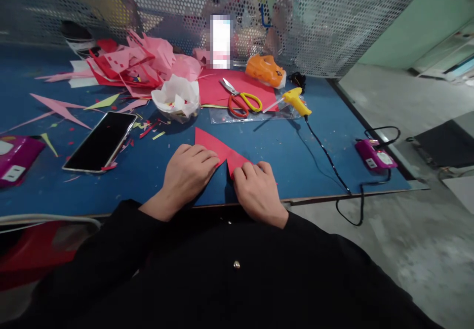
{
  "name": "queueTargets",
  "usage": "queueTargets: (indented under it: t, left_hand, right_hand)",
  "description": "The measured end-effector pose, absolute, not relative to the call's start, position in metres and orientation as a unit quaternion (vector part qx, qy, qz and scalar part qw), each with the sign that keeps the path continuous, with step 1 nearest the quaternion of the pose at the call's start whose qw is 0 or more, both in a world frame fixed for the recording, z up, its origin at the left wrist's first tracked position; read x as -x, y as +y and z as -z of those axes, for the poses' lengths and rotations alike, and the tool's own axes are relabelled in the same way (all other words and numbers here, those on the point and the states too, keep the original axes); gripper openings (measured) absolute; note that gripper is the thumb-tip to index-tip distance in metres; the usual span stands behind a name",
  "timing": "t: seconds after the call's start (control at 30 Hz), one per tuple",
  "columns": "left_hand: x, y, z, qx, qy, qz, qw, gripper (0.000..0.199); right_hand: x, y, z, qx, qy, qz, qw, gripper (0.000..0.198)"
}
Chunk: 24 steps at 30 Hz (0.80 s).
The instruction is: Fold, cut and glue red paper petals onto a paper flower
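A folded piece of red paper (211, 143) lies at the front of the blue table, with a pointed gap between its two lower parts. On its left part, my left hand (188, 173) is closed, fingers bent over the paper's edge. My right hand (257, 188) grips the right part, its fingers curled; the thumb is hidden. Beyond the paper, scissors (240, 102) with one red and one yellow handle rest on red sheets (211, 84). A yellow glue gun (297, 102) lies to their right, its cord running toward the table's front edge.
Pink and red paper scraps (148, 60) are heaped at the back left, near a paper-lined bowl (177, 99). A phone (99, 141) lies to the left. Purple power sockets (375, 155) sit at the right edge. A perforated metal panel (170, 3) closes off the back.
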State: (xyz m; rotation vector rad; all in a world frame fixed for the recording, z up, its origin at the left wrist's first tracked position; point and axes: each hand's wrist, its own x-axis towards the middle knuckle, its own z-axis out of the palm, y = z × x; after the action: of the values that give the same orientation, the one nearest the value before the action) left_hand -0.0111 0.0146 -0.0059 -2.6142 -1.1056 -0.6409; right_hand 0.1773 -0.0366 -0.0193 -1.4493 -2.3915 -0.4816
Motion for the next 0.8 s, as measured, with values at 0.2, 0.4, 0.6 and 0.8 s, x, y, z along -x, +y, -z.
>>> queueTargets:
  t: [0.2,0.4,0.6,0.8]
  left_hand:
    - [0.018,0.018,0.014,0.896,-0.367,0.242,0.066,0.026]
    - [0.022,0.017,0.015,0.892,-0.364,0.267,0.036,0.025]
    - [0.024,0.012,0.016,0.881,-0.405,0.242,0.026,0.028]
    - [0.021,0.005,0.015,0.855,-0.449,0.259,0.014,0.023]
  right_hand:
    - [-0.196,-0.036,-0.009,0.491,-0.854,0.024,0.17,0.033]
    - [-0.217,0.015,-0.035,0.441,-0.868,-0.093,0.211,0.009]
    - [-0.193,0.049,-0.011,0.389,-0.888,-0.182,0.164,0.005]
    - [-0.199,0.047,0.009,0.389,-0.878,-0.206,0.188,0.005]
